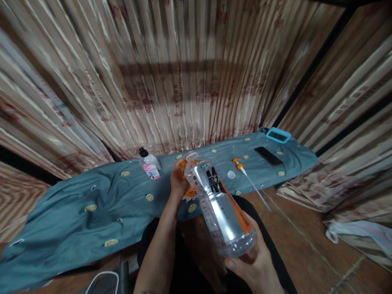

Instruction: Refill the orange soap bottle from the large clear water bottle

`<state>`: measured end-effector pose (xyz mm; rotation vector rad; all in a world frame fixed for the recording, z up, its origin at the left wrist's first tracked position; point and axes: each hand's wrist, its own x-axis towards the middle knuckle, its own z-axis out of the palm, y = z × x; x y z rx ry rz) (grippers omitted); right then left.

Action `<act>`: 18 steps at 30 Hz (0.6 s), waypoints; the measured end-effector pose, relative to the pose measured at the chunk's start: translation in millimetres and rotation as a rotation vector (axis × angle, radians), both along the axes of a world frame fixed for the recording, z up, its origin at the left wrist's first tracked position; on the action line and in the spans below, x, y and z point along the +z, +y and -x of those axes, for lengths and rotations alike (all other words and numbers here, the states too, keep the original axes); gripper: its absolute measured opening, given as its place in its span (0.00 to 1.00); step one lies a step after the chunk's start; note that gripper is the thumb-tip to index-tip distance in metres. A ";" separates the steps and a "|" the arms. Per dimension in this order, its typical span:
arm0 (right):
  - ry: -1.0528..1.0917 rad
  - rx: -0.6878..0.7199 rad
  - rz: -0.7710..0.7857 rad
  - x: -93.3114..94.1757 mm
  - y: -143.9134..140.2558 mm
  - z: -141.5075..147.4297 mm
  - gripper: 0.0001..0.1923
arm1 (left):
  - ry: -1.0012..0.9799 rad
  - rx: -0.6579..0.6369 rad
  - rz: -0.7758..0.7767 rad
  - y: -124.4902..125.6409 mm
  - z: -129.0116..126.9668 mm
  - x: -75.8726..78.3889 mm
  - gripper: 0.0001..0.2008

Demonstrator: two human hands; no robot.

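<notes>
My right hand (257, 261) is wrapped round the base end of a clear plastic bottle (219, 204) with a silver and orange label. The bottle is tilted, its neck pointing away to the upper left and its base towards me. Beyond the neck, my left hand (179, 179) closes on an orange container (191, 191), mostly hidden behind the bottle and my fingers. Whether the two touch I cannot tell. On the cloth to the right lie an orange and white pump top (240, 166) with a long tube and a round white disc (231, 174).
A clear bottle with a black top and pink label (150, 165) stands on the left of the teal cloth (70, 204). At the right lie a dark phone (268, 156) and a blue-framed object (278, 135). Striped curtains (196, 81) hang behind and beside.
</notes>
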<state>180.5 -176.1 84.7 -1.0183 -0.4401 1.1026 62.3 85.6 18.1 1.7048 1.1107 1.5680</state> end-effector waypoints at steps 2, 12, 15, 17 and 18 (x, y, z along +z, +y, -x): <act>0.030 -0.001 0.002 0.4 0.1 0.8 0.51 | 0.005 0.003 0.005 -0.4 -0.3 0.9 0.21; 0.050 0.003 -0.042 -2.0 0.4 1.2 0.50 | -0.031 0.015 -0.034 -1.7 -2.5 1.5 0.19; 0.028 0.019 -0.037 -2.7 -0.1 0.1 0.50 | -0.041 0.000 -0.047 -0.8 -1.9 0.3 0.21; 0.016 0.034 -0.038 -3.3 -0.5 -0.5 0.50 | -0.050 -0.015 -0.054 0.2 -1.7 -1.1 0.23; 0.012 0.038 -0.038 -3.5 -0.6 -0.7 0.50 | -0.055 -0.021 -0.057 0.7 -1.7 -1.8 0.24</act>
